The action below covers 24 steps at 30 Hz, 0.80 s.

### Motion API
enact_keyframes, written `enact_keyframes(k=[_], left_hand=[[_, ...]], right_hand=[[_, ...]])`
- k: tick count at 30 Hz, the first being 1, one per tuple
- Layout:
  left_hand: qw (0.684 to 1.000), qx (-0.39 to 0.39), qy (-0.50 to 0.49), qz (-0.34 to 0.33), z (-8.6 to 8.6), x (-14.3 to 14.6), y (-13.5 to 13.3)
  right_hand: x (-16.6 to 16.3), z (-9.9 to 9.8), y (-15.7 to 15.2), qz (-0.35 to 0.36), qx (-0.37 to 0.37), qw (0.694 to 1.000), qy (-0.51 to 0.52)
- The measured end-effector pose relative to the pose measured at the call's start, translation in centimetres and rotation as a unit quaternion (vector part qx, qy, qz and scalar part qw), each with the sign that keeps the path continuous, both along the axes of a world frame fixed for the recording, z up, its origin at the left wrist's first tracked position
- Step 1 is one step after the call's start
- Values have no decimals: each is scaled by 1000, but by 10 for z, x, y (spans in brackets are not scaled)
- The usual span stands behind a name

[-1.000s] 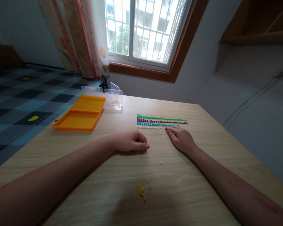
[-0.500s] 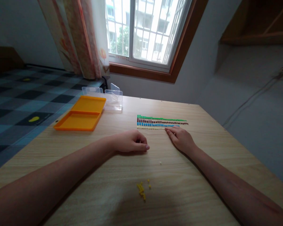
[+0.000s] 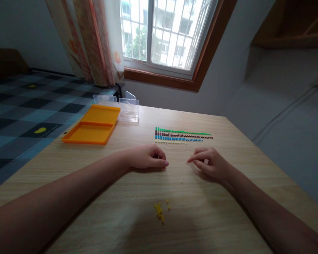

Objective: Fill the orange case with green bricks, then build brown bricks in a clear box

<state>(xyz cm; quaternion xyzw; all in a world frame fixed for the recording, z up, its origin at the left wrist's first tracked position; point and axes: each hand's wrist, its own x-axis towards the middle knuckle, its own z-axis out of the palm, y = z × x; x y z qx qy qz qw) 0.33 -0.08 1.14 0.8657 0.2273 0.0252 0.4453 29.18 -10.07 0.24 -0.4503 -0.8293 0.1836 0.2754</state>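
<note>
My left hand (image 3: 148,156) rests on the table with its fingers curled in and the thumb lying along the front. The inside of that hand is hidden. My right hand (image 3: 209,161) hovers close above the table or touches it, index finger stretched out, thumb bent beneath, nothing visible at the fingertips. Beyond both hands run rows of tiny pieces: green pieces (image 3: 171,131), dark brown pieces (image 3: 172,135), blue pieces (image 3: 175,138) and a shorter line of pale yellow pieces (image 3: 169,142). One loose pale piece (image 3: 181,181) lies nearer me, left of my right hand.
A small pile of yellow pieces (image 3: 159,211) lies on the near part of the wooden table (image 3: 116,208). At the far left stand an open orange case (image 3: 87,134) and clear plastic boxes (image 3: 129,109). A checked bed (image 3: 18,106) adjoins the left edge.
My right hand has drawn back from the end of the pale yellow row toward me. My left hand stays where it was. The view has shifted slightly.
</note>
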Motion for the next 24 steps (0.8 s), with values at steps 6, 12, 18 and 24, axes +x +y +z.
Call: enact_keyframes(k=[6, 12, 18, 24], left_hand=[[1000, -9, 1, 2, 0, 0, 0], [1000, -5, 7, 3, 2, 0, 0], [1000, -7, 6, 2, 1, -1, 1], [1000, -3, 0, 0, -2, -2, 2]], right_hand=[[-16, 14, -26, 121, -55, 991, -11], [-27, 17, -29, 127, -32, 989, -68], [-24, 15, -28, 90, -29, 991, -99], [-4, 3, -7, -73, 25, 990, -119]])
